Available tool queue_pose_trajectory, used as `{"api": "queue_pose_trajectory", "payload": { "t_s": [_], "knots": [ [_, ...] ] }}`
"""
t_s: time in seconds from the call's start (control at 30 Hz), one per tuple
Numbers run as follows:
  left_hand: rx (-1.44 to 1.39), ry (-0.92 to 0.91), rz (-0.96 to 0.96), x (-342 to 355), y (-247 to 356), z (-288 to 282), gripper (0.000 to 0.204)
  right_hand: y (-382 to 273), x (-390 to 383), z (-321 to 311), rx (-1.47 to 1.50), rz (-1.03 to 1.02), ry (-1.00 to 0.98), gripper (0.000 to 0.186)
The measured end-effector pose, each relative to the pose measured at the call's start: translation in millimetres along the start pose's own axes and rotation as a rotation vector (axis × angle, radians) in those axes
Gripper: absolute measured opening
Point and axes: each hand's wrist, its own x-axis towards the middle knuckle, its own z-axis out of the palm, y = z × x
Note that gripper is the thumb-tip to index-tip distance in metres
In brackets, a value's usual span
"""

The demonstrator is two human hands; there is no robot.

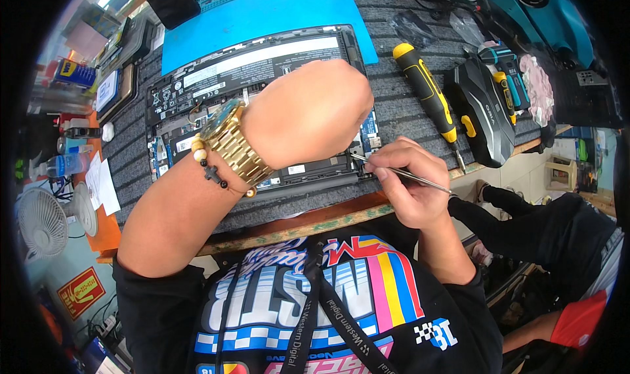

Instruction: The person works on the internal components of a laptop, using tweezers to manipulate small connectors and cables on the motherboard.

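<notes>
Ribbed mat [386, 102], laptop [220, 75], left hand [312, 108] — hidden grip unclear, right hand [415, 193] pinching metal tool [401, 173]

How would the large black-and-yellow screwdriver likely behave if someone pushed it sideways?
The large black-and-yellow screwdriver is probably stiff, given its solid-looking handle and metal shaft. It may roll, since the handle looks rounded, but the ribbed grey mat could slow it.

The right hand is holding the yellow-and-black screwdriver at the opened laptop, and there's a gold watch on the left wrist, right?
Not quite: in the head view, the right hand holds a slim metal tool, likely tweezers; the yellow-and-black screwdriver lies on the grey mat. The rest stands.
</notes>
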Motion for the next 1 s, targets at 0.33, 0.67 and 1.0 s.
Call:
{"api": "queue_pose_trajectory", "payload": {
  "t_s": [0.33, 0.67, 1.0],
  "knots": [
    [-0.011, -0.04, -0.023, 10, 5, 6, 0.005, 0, 1, 1, 0.01, -0.016, 0.012, 0.014],
    [0.007, -0.045, 0.068, 7, 1, 1, 0.006, -1, -1, 2, 0.045, 0.01, 0.051, 0.013],
    [0.036, 0.014, -0.101, -10, 12, -22, 0.018, 0, 1, 2, -0.01, -0.039, 0.026, 0.015]
  ]
}}
